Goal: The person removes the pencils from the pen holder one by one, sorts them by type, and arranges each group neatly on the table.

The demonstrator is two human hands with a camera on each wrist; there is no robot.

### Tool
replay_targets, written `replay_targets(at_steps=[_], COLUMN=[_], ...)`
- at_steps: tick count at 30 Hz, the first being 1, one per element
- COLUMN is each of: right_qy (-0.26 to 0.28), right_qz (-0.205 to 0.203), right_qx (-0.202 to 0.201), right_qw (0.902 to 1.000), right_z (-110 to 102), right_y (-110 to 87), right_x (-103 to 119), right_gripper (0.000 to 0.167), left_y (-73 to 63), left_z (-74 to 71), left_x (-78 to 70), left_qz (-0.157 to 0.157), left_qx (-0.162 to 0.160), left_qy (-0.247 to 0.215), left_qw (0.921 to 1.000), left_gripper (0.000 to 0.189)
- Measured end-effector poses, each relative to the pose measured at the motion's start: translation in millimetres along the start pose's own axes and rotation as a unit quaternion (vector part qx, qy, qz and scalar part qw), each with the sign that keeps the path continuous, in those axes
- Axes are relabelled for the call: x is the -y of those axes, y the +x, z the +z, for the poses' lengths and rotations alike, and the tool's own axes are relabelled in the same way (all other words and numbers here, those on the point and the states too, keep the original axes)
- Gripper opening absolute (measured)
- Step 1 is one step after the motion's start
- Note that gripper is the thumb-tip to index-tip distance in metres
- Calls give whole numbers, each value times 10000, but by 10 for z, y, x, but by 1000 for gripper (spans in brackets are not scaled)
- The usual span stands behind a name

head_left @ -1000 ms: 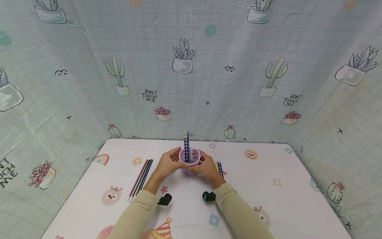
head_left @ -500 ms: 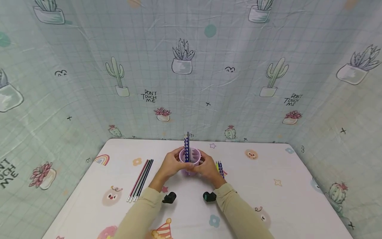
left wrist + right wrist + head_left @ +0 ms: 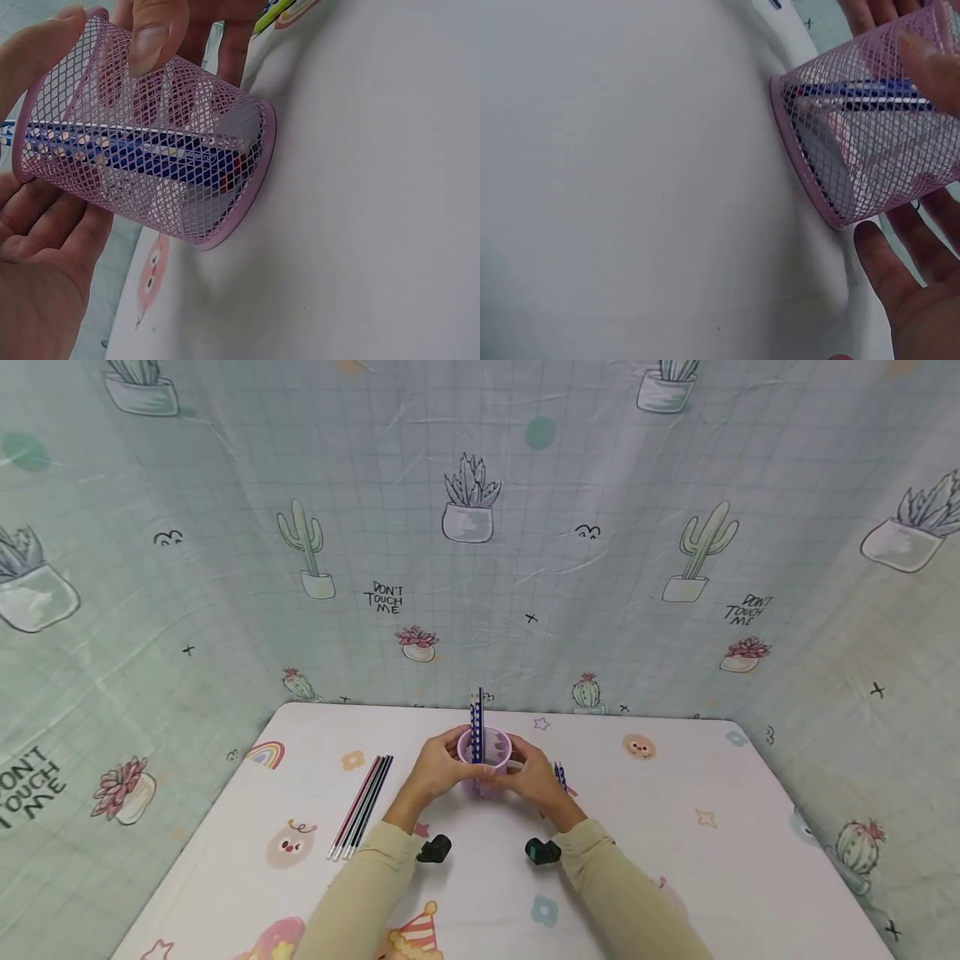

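A pink mesh pencil cup [image 3: 191, 90] is held between both hands in front of the person. Several dark blue pencils with white dots [image 3: 477, 731] stand in it, rising above the rim. My left hand [image 3: 437, 770] grips the cup's left side, its thumb across the near wall and fingers curled behind. On the other side, my right hand [image 3: 538, 774] holds the cup with its thumb [image 3: 934, 75] on the mesh near the rim. Both thumbs meet at the front in the head view. The cup's base [image 3: 802, 157] is close over the white table.
Several red, black and dark pencils [image 3: 362, 810] lie side by side left of the hands. More short-looking blue pencils [image 3: 561, 777] lie partly behind the right hand. A white patterned cloth covers the table [image 3: 675, 877], and a cactus-print curtain [image 3: 480, 593] encloses it.
The left wrist has shifted slightly to the right, bringing the left thumb over to the right one. The cup stays in both hands. The head view has turned a little.
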State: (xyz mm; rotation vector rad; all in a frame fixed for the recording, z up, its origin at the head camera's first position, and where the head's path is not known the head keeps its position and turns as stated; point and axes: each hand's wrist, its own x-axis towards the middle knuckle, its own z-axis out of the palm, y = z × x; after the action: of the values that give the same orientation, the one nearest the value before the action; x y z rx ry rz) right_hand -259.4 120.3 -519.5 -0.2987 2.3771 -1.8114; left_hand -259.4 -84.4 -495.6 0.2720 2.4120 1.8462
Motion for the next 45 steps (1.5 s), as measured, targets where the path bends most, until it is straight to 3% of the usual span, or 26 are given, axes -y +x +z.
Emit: replay_targets(at_steps=[8, 19, 23, 33, 38, 45], right_qy=[216, 3, -37, -236, -578, -933], right_qz=[111, 110, 160, -187, -368, -241], right_qx=[-530, -1577, -1670, -1625, -1610, -1822], right_qw=[9983, 9874, 9858, 9863, 9846, 9785], right_z=[-129, -230, -180, 97, 255, 393], right_y=[-69, -81, -44, 129, 257, 380], right_x=[130, 410, 514, 709, 772, 786], right_gripper=[75, 45, 42, 37, 29, 19], left_y=[5, 9, 1, 7, 11, 14], left_z=[3, 10, -11, -4, -15, -22], left_x=[1, 34, 47, 41, 50, 49], left_qz=[-157, -145, -175, -239, -63, 30], left_qx=[-112, -184, -172, -17, 17, 20], left_qy=[-4, -171, -129, 41, 94, 186], left_qw=[9998, 9996, 9996, 9997, 9999, 9998], left_gripper=[90, 90, 89, 87, 85, 85])
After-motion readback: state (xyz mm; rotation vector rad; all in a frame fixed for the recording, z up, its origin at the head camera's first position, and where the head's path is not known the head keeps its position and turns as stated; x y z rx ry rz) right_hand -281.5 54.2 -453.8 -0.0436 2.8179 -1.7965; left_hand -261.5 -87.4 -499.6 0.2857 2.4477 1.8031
